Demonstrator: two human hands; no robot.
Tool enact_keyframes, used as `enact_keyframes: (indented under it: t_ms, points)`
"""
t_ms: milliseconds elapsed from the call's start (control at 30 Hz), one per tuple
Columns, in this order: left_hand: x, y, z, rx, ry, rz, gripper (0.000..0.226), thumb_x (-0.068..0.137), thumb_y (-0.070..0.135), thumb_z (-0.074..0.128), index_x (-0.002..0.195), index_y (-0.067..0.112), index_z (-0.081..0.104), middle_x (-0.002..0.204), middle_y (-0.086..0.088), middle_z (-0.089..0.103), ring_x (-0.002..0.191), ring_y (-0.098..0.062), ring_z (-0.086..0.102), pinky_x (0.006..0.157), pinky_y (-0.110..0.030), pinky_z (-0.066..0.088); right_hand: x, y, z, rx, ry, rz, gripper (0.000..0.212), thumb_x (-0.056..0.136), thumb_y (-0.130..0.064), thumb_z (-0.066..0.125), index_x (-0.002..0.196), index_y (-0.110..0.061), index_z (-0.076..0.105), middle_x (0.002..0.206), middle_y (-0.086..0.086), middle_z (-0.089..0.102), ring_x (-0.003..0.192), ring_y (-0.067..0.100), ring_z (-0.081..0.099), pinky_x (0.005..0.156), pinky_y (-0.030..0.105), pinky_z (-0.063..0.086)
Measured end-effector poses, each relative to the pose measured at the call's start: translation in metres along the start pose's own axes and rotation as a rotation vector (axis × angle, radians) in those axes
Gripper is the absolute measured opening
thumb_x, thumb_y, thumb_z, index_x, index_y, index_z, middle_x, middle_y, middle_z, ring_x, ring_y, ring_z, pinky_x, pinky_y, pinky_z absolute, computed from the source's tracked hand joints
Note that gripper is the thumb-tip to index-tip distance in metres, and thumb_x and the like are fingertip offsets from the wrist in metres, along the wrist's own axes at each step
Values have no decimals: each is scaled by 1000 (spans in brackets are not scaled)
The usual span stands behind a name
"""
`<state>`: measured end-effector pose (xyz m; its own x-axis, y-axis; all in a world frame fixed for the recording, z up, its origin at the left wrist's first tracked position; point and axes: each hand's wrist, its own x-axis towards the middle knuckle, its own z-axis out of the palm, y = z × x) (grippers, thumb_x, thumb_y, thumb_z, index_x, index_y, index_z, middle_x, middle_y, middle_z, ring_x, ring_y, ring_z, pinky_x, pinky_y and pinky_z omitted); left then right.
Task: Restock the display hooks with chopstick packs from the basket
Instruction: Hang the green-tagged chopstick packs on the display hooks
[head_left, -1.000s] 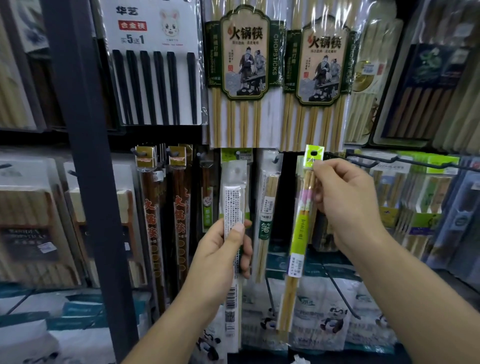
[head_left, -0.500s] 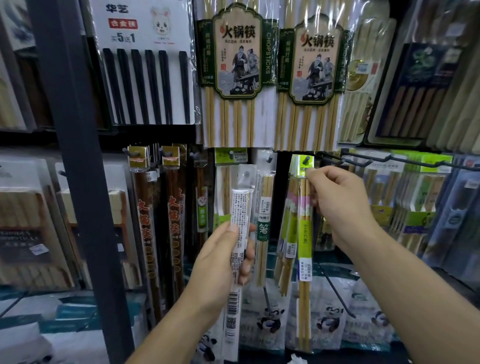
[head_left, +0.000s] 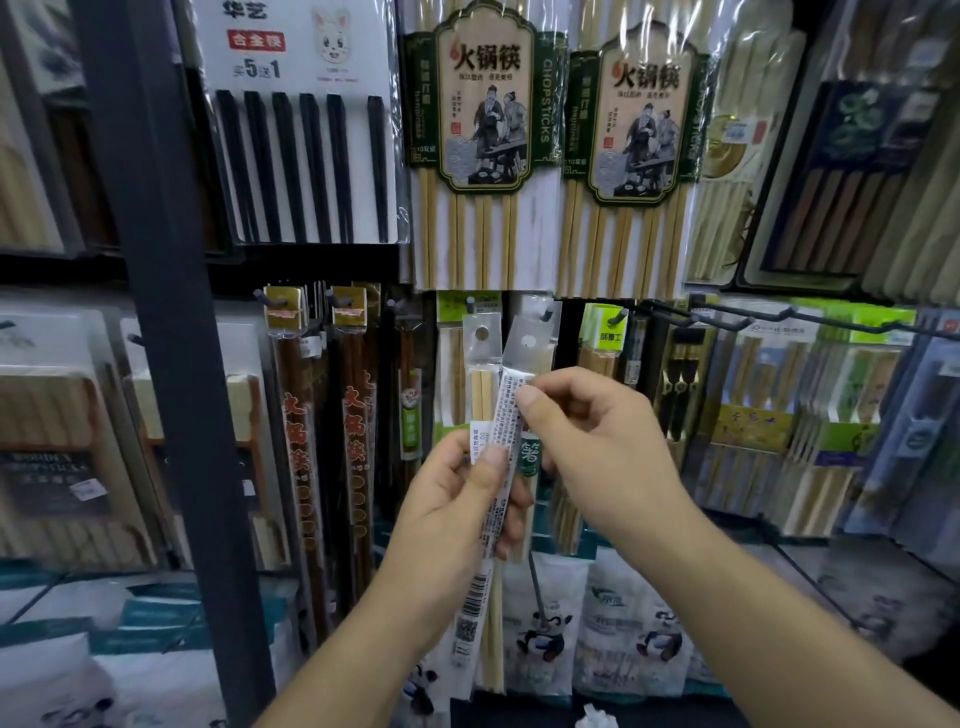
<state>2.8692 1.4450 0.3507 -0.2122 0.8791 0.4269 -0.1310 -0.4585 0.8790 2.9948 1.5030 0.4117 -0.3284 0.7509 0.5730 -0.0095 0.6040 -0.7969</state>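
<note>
A labelled pack (head_left: 508, 415) of pale chopsticks, clear plastic with a white strip of print and a barcode low down, was held upright in front of the lower row of the display, its punched top tilted to the right. Just to its left, and touching it, stood a second pack (head_left: 481, 387) with bare bamboo sticks showing. The left hand (head_left: 452, 525) gripped both packs around the middle, thumb pressed across the label and fingers (head_left: 517, 506) curled behind. The right hand (head_left: 597, 447) pinched the upper part of the labelled pack between thumb and forefinger, the other fingers loosely curled. Whether either pack's hole was on a hook could not be told.

Behind them hung a green-headed pack (head_left: 602, 332) on its hook. To the right, bare display hooks (head_left: 727, 314) jutted out. To the left hung dark brown chopsticks (head_left: 298, 452) with gold headers, beside a dark upright post (head_left: 156, 338). Above were two hot-pot chopstick packs (head_left: 483, 114) with green cards, and a card of black chopsticks (head_left: 306, 161). Below lay bags printed with pandas (head_left: 543, 631).
</note>
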Motion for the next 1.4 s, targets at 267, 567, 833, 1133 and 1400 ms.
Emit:
enact_keyframes:
  t_ms: [267,567,833,1133,1400]
  points:
    - [-2,6,-2,-24,2,-18,23,95,38,57,106,21,67,79,-6,68,61,-17,62,48,-28,50,11,0,9,135,17,110,23,99,-30,64,79,-22,73,52,-9,56,47,5,50,46,14,40]
    - [-2,5,-8,142,120,-15,36,104,41,45,89,17,67,98,-9,73,92,-22,69,78,-27,58,36,-6,-2,116,216,121,34,98,-25,61,66,-17,65,64,-2,54,57,9,45,55,23,40]
    - [3,7,-10,120,138,-37,27,105,28,50,91,14,69,75,0,62,70,-12,59,64,-22,52,45,-2,-4,-22,233,51,44,100,-28,60,76,8,53,61,9,40,55,17,34,49,17,36]
    - [3,6,-10,150,149,-22,27,105,30,51,91,19,73,77,-3,58,65,-9,57,58,-20,51,44,10,-6,-191,243,29,50,100,-35,57,74,7,58,57,20,45,48,22,38,52,15,43]
    - [13,11,-6,137,106,20,17,104,24,55,98,23,71,77,3,59,67,-8,57,60,-22,52,21,9,-14,-223,225,-12,21,96,-36,63,77,-34,71,76,-15,72,60,5,63,66,30,56]
